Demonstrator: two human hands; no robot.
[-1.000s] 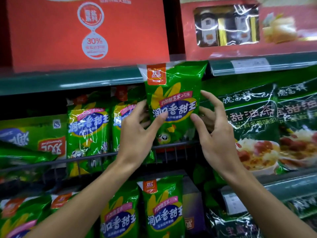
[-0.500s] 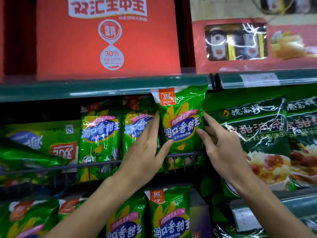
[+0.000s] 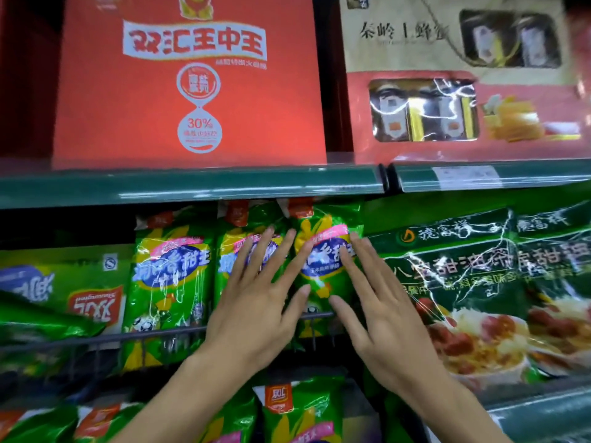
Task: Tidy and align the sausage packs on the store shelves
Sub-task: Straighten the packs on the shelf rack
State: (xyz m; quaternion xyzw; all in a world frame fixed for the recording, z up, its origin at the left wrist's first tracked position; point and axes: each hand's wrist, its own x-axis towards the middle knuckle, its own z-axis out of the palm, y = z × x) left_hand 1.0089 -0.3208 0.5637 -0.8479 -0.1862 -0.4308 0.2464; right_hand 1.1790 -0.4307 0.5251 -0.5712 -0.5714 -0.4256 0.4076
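Observation:
Three green corn sausage packs stand upright in a row behind a wire rail [image 3: 153,337] on the middle shelf. The rightmost pack [image 3: 326,247] sits between my hands. My left hand [image 3: 256,302] lies flat with fingers spread across the middle pack [image 3: 236,251] and the rightmost pack's left edge. My right hand [image 3: 380,302] rests flat with spread fingers against that pack's right side. Neither hand grips anything. The left pack [image 3: 169,282] stands free.
More green packs lie tilted at the far left [image 3: 54,298] and stand on the lower shelf [image 3: 297,414]. Large dark green bags [image 3: 479,276] fill the right. A red box [image 3: 192,84] and a windowed gift box [image 3: 447,91] stand above the green shelf edge [image 3: 192,187].
The pack I held in both hands has gone down behind the wire rail, under the shelf edge. My fingers have let go and now lie flat on the pack fronts.

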